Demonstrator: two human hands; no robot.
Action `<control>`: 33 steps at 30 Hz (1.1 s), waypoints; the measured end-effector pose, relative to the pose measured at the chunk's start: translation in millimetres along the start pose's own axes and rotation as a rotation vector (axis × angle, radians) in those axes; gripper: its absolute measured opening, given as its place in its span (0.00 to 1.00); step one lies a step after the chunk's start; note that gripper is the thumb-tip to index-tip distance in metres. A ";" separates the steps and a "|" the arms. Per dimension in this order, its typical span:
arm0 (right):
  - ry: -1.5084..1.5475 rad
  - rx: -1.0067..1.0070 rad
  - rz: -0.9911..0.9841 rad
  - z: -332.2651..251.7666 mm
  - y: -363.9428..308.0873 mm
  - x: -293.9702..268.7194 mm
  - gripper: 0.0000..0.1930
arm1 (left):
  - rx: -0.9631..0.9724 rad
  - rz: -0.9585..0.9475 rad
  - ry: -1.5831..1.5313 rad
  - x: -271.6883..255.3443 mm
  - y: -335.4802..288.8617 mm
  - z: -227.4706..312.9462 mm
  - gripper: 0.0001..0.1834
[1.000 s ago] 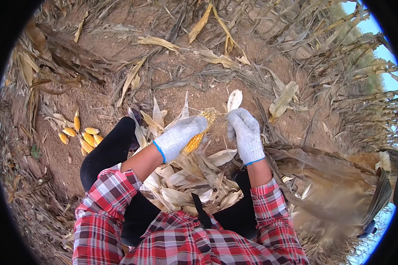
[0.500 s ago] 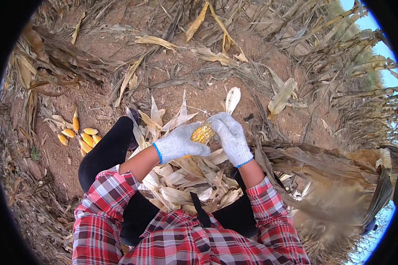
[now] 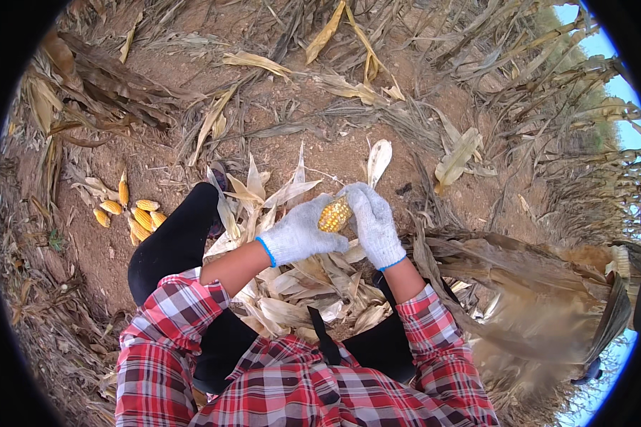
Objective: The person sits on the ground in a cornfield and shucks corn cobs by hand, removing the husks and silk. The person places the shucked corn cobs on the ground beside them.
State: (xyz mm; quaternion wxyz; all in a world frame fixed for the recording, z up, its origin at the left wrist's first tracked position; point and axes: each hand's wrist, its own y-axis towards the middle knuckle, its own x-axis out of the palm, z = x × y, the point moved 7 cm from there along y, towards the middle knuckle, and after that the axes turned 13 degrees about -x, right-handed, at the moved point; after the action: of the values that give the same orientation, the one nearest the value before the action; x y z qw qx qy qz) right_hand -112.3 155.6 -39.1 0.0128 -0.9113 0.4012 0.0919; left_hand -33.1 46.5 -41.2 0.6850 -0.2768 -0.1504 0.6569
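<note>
An ear of corn (image 3: 334, 215) with bare yellow kernels is held tilted between my hands in front of my lap. My left hand (image 3: 305, 231), in a pale knitted glove with a blue cuff, is closed round its lower part from the left. Gloved the same way, my right hand (image 3: 374, 226) is closed at the ear's upper right end, and its fingers hide that end. Beneath my hands lie loose pale corn husks (image 3: 285, 313), spread between my knees.
Several husked ears of corn (image 3: 142, 218) lie on the soil beyond my left knee (image 3: 171, 242). A stack of dry corn stalks and leaves (image 3: 506, 260) leans in at my right. Cut stalks (image 3: 114, 78) and scattered leaves cover the reddish ground ahead.
My left hand has shifted slightly to the right with the ear, closer to my right hand. The ear stands a little more upright. The view has moved a little.
</note>
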 end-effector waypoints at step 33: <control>0.276 0.235 0.293 -10.0 18.3 -69.3 0.10 | 0.089 0.211 0.427 -13.3 5.1 -13.1 0.45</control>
State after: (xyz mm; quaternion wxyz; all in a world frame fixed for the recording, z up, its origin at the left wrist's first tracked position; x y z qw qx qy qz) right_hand -169.9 192.7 -16.0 0.0505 -0.8394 0.5352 -0.0803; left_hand -31.1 30.9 -52.6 0.6405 -0.3931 0.0570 0.6573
